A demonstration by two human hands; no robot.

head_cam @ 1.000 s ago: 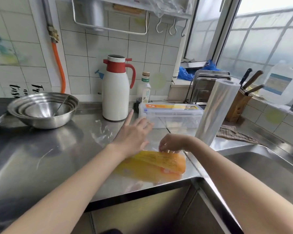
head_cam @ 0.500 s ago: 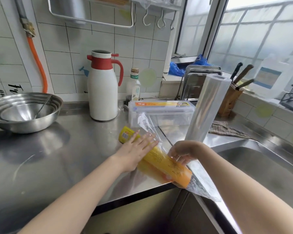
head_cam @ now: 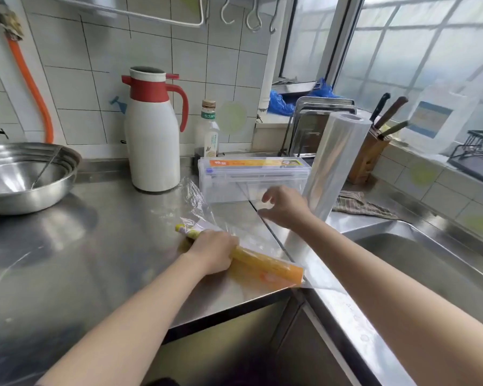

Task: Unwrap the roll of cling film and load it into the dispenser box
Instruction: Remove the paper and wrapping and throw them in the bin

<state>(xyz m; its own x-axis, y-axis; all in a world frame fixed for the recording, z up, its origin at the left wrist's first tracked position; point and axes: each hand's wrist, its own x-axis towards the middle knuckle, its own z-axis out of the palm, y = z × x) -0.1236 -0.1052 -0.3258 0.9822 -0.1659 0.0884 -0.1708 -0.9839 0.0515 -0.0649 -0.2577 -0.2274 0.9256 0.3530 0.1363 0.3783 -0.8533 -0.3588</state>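
Two hands are busy: the left hand (head_cam: 212, 253) clamps the yellow-wrapped roll (head_cam: 265, 264) on the worktop (head_cam: 101, 246), the right hand (head_cam: 286, 208) seemingly loosely pinches clear wrapper film (head_cam: 204, 210), which could tear or drag the roll toward the sink (head_cam: 418, 263).

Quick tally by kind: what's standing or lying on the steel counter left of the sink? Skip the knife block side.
Rolls of film: 2, the wrapped yellow roll and the clear upright roll
Dispenser box: 1
Thermos jug: 1
Bottle: 1
Stack of steel bowls: 1; bowl count unclear
Striped cloth: 1
Total: 7
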